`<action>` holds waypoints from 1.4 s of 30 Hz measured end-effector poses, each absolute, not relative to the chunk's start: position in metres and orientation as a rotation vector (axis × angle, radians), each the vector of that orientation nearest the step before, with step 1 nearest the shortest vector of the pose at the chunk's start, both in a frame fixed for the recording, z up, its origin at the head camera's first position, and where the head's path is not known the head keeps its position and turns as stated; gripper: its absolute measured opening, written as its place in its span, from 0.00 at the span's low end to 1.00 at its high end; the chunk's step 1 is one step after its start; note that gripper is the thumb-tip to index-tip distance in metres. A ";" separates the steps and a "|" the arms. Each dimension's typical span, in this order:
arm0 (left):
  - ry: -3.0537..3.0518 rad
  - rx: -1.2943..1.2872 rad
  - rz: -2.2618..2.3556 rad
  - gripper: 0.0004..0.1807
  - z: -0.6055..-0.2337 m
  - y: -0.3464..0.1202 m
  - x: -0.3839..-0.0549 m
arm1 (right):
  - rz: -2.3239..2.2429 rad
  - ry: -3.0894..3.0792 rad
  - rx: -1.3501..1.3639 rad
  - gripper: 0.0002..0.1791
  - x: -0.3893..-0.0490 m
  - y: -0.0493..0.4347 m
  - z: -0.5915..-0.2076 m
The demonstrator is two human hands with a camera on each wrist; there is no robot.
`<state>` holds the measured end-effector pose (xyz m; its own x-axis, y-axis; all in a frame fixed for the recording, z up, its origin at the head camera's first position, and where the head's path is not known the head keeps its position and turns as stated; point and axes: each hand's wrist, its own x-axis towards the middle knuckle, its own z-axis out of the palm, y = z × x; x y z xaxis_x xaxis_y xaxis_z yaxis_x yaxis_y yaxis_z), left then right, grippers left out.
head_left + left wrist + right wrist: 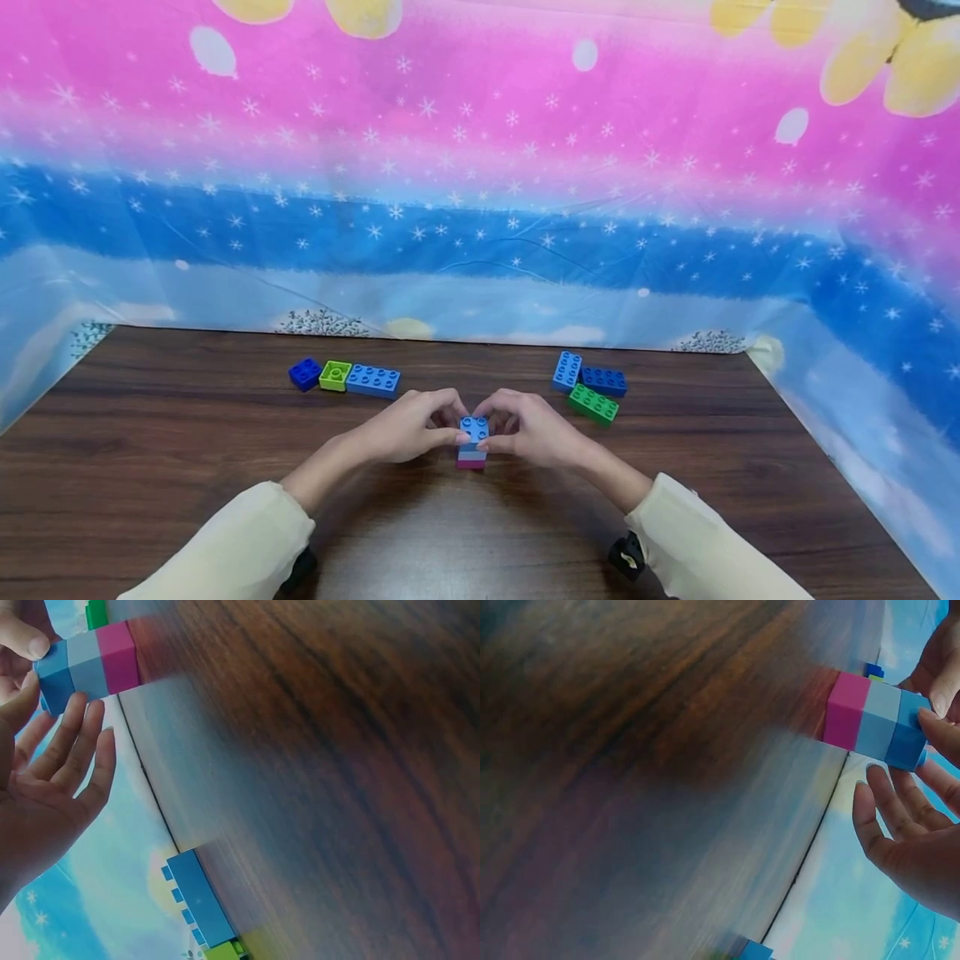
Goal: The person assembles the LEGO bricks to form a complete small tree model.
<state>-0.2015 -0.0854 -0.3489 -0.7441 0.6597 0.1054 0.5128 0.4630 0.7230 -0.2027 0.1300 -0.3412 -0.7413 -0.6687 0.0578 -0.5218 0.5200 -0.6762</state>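
Both hands are meeting at the middle of the dark wooden worktop around a small brick stack: a blue studded brick on top, a pale blue one under it and a pink one at the bottom, standing on the wood. The left hand is curling its thumb and fingertips against the stack's left side and top, and the right hand is pinching it from the right in the same way.

Well apart to the left, a dark blue brick, a lime green brick and a long blue brick are lying in a touching row. Near the right hand, a blue brick, a dark blue brick and a green brick are sitting clustered together. A starry pink and blue backdrop is rising behind the worktop.
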 end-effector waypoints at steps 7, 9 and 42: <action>2.543 0.979 1.127 0.10 -0.348 -0.085 -0.200 | -0.955 2.651 -0.942 0.18 -0.214 0.158 -0.331; 2.559 0.970 1.113 0.10 -0.348 -0.084 -0.199 | -0.925 2.726 -0.892 0.18 -0.222 0.174 -0.329; 2.532 0.990 1.163 0.12 -0.355 -0.087 -0.200 | -0.962 2.784 -0.595 0.23 -0.239 0.237 -0.337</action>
<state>-0.2001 -0.0868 -0.3548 -0.7608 0.6406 0.1037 0.4962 0.4711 0.7293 -0.2392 0.2373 -0.3369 -0.9128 -0.4084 0.0000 -0.3213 0.7181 -0.6173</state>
